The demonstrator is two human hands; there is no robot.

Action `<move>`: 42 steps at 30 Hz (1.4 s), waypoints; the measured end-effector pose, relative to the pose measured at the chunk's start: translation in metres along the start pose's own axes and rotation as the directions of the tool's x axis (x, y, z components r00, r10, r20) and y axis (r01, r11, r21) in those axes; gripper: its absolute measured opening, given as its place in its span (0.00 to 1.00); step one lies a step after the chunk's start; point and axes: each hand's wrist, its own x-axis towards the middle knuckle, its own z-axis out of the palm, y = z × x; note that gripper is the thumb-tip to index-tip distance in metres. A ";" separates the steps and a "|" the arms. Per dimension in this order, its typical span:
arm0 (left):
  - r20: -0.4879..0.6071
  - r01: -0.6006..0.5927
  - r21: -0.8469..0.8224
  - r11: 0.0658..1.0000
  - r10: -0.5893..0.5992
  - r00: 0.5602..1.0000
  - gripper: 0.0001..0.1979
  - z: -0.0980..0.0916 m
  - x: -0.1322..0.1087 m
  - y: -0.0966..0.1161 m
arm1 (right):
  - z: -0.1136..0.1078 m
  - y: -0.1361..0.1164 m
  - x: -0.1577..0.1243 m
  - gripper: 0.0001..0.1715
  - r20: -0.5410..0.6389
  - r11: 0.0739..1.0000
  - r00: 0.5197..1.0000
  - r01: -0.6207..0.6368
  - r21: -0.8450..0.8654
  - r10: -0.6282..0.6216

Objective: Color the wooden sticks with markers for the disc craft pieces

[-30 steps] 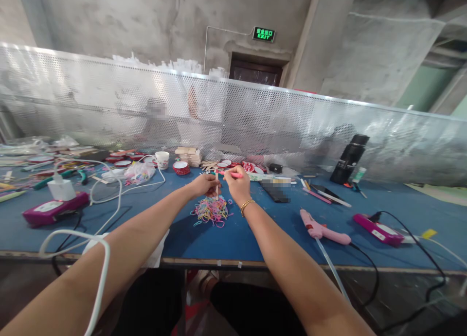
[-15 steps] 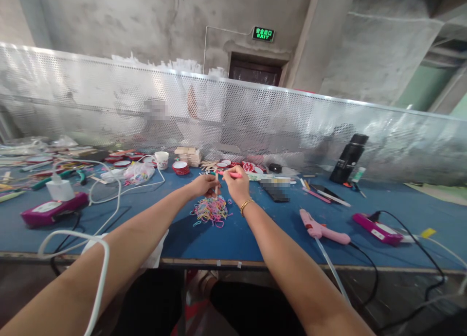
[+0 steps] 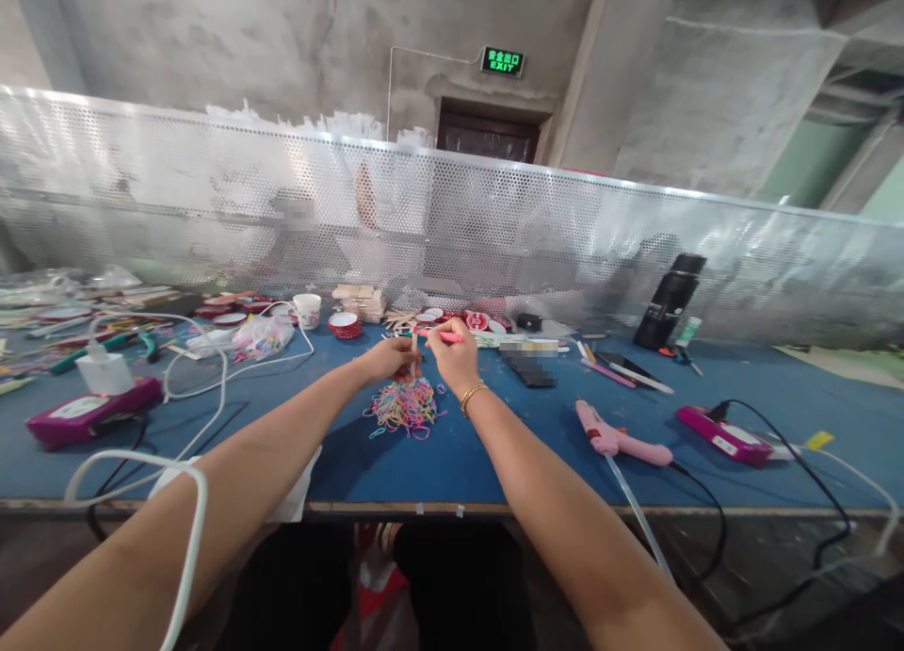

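Observation:
Both my arms reach out over a blue table (image 3: 494,453). My left hand (image 3: 390,358) is closed around a thin pale stick (image 3: 414,343) held upright. Close beside it, my right hand (image 3: 452,354), with a gold bracelet on the wrist, pinches a pink pen (image 3: 443,334) whose tip points left toward the top of the stick. Just below both hands lies a heap of coloured rubber bands (image 3: 404,409).
A pink glue gun (image 3: 613,440) lies at the right, with a magenta box (image 3: 723,435) and cables beyond it. A black flask (image 3: 668,301) stands at the back right. At the left lie a magenta box (image 3: 79,410), a white charger (image 3: 99,372) and cords. A perforated metal screen (image 3: 529,236) closes the far edge.
The view has shifted slightly; my hands stay together over the rubber bands, holding the stick and pen as before.

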 end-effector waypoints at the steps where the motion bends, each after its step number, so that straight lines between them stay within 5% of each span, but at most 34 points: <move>1: 0.002 -0.007 0.002 1.000 0.007 1.000 0.09 0.000 0.000 0.000 | 0.000 -0.001 0.000 0.06 0.000 1.000 1.000 0.000 0.000 0.000; 13: -0.012 -0.022 0.027 0.999 0.022 1.000 0.05 0.002 -0.001 0.000 | 0.001 0.003 -0.001 0.06 0.009 1.000 1.000 0.001 -0.004 -0.001; 28: -0.003 -0.043 0.024 0.999 0.043 0.999 0.13 0.003 -0.004 0.002 | 0.000 0.002 -0.001 0.06 0.006 1.000 1.000 0.007 -0.017 -0.007; 42: 0.040 0.010 -0.087 0.996 -0.006 0.999 0.06 -0.002 0.004 -0.011 | 0.004 0.001 -0.006 0.06 0.021 0.996 0.996 -0.085 0.003 0.084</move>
